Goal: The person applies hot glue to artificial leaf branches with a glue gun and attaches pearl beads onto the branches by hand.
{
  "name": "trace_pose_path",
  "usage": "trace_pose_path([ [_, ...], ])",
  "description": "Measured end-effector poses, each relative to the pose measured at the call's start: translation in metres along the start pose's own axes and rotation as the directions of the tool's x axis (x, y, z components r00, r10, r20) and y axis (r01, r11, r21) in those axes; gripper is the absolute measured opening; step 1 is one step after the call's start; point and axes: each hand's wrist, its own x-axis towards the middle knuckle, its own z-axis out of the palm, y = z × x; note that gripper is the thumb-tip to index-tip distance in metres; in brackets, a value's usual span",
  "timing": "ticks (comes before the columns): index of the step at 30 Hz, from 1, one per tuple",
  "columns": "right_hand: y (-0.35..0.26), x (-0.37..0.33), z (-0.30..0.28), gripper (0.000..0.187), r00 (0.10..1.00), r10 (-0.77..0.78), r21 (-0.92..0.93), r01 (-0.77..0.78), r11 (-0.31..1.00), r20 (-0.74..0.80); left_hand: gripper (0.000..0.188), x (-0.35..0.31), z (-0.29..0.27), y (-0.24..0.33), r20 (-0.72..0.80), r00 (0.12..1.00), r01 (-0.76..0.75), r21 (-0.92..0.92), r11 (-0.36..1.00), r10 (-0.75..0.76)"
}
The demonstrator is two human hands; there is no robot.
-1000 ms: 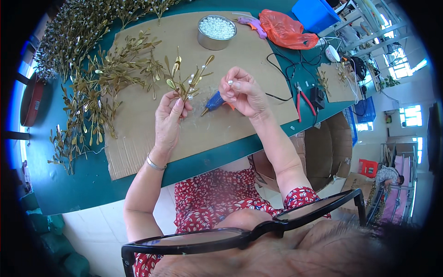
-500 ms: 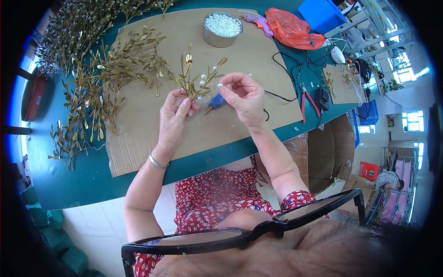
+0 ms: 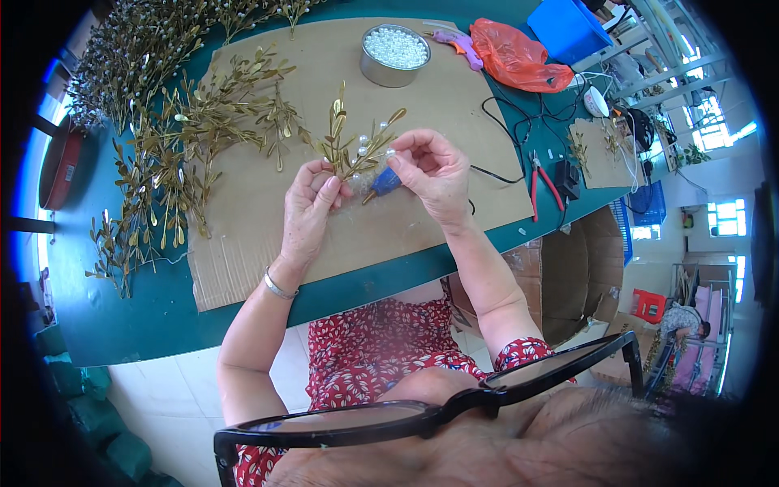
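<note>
My left hand (image 3: 311,203) is closed in a pinch on a gold artificial leaf sprig (image 3: 337,130), whose leaves fan out above the fingers. White pearl beads (image 3: 363,151) show among its leaves. Close on the right, my right hand (image 3: 434,174) pinches a single white pearl bead (image 3: 390,152) between thumb and fingertips, at the sprig's right edge. Below the bead lies a blue glue gun (image 3: 385,183) with a brass-coloured tip, partly hidden by the right hand. A round metal tin (image 3: 394,71) full of pearl beads stands farther back on the cardboard sheet (image 3: 260,260).
Gold sprigs (image 3: 174,154) spread over the left, with a dense beaded pile (image 3: 138,57) behind. At the back right are a purple glue gun (image 3: 458,47), a red plastic bag (image 3: 519,61) and a blue bin (image 3: 568,31). Red-handled pliers (image 3: 545,185) and black cables lie on the right.
The sprig has tilted slightly rightward in my left hand. My right hand's bead has come nearer to its right-hand leaves. Both hands keep their hold.
</note>
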Motion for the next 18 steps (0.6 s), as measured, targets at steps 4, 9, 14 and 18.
trace_pose_path([
  [4,-0.001,0.001,-0.003,0.017,0.999,-0.029,-0.089,0.031,0.996,0.024,0.024,0.0,0.0,0.0,-0.004,1.0,-0.008,0.019,1.0,0.008],
  [9,-0.008,0.002,-0.003,0.016,0.999,-0.041,-0.151,0.045,0.988,0.034,0.024,0.0,0.0,0.002,-0.006,1.0,-0.012,0.032,0.999,0.013],
  [14,-0.009,0.005,-0.007,0.014,0.996,-0.056,-0.225,0.07,0.972,0.065,0.024,0.0,0.002,0.003,-0.019,1.0,-0.022,0.046,0.999,0.023],
  [18,-0.011,0.007,-0.007,0.014,0.993,-0.081,-0.261,0.102,0.96,0.09,0.024,0.001,0.0,0.001,-0.022,0.999,-0.039,0.034,0.999,0.039],
])
